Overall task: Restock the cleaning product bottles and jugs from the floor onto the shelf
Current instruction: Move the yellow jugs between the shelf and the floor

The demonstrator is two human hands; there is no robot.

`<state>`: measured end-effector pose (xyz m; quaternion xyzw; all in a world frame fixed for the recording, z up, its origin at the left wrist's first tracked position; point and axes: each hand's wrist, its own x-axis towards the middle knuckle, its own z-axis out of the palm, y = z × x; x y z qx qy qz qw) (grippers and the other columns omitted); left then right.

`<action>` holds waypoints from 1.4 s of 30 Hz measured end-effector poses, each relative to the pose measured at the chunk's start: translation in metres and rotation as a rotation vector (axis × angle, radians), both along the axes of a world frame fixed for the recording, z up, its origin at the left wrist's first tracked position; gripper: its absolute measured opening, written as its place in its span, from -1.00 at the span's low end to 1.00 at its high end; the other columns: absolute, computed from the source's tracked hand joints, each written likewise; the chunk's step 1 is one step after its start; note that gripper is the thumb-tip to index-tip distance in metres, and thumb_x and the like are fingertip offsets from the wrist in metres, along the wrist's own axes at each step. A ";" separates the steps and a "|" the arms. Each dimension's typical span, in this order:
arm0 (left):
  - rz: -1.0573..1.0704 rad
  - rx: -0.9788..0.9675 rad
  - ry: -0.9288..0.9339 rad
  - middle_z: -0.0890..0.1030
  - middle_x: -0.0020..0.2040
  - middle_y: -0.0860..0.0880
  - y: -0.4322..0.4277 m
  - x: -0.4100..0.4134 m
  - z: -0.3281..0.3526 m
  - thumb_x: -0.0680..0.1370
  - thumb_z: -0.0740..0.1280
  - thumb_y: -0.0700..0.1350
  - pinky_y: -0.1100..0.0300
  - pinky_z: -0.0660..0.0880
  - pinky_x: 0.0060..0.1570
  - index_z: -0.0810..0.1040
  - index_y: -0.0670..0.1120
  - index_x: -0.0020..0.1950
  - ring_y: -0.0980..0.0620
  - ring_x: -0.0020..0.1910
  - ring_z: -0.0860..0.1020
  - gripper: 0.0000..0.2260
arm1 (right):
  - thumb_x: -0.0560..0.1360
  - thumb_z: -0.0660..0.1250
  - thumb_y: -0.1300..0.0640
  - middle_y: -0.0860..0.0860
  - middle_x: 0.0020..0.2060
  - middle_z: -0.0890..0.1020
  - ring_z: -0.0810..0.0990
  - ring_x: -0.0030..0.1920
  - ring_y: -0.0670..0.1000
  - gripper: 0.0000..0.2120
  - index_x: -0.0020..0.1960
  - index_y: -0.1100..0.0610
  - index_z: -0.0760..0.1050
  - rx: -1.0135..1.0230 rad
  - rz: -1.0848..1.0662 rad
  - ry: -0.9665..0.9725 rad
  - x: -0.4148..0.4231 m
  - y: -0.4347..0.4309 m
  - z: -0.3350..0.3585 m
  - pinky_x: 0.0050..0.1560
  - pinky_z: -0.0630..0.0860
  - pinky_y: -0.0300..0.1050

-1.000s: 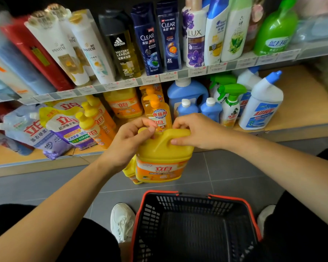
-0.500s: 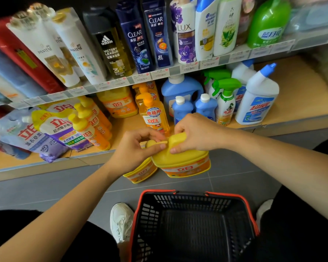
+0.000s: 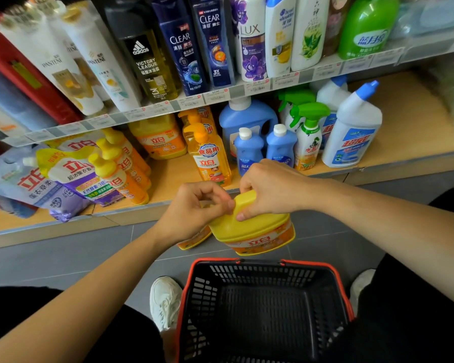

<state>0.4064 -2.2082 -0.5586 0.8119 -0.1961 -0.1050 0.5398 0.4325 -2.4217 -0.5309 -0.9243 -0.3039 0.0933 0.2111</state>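
Note:
My right hand (image 3: 270, 187) grips the top handle of a yellow detergent jug (image 3: 252, 231) with an orange label, held over the grey floor in front of the bottom shelf (image 3: 168, 176). My left hand (image 3: 194, 208) is closed just to its left, its thumb against that handle. Under this hand hangs a second yellow jug (image 3: 194, 241), mostly hidden by the hand and wrist. Both jugs are just below the shelf's front edge.
A same-brand yellow jug (image 3: 159, 142), yellow squeeze bottles (image 3: 121, 174), a pump bottle (image 3: 210, 158), blue bottles (image 3: 248, 150), sprayers and white toilet cleaners (image 3: 351, 137) stand on the bottom shelf. Bare wood shows beside the pump bottle. A black basket with a red rim (image 3: 262, 263) sits near my feet.
The two jugs, held together a second ago, have come apart. The right one has shifted right and tipped its top toward me, and the left one now hangs under my left hand.

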 end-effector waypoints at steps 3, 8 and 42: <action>-0.015 0.028 -0.033 0.72 -0.19 -0.04 0.004 0.000 0.002 0.49 0.49 -0.34 0.30 0.54 -0.06 0.67 -0.21 -0.10 0.10 -0.19 0.65 -0.94 | 0.31 0.53 -0.28 -0.04 -0.54 0.31 0.30 -0.46 -0.06 -0.50 -0.42 0.06 0.37 0.021 0.005 0.008 0.000 0.002 0.000 -0.41 0.21 -0.07; -0.069 0.093 -0.036 0.72 -0.04 0.03 0.016 0.004 0.012 0.48 0.52 -0.28 0.32 0.53 0.03 0.67 -0.05 0.02 0.11 -0.03 0.66 -0.81 | 0.34 0.53 -0.22 -0.02 -0.52 0.29 0.38 -0.41 -0.14 -0.50 -0.41 0.07 0.34 0.074 -0.006 0.021 0.003 0.000 0.001 -0.41 0.11 -0.11; 0.045 -0.520 0.356 0.61 0.30 -0.22 0.023 0.010 0.005 0.45 0.55 -0.02 -0.07 0.53 0.25 0.59 -0.13 0.33 -0.21 0.30 0.57 -0.51 | 0.41 0.55 0.13 0.01 -0.40 0.56 0.52 -0.35 -0.13 -0.75 -0.20 0.32 0.60 0.643 -0.070 0.355 0.022 -0.013 0.016 -0.35 0.43 -0.28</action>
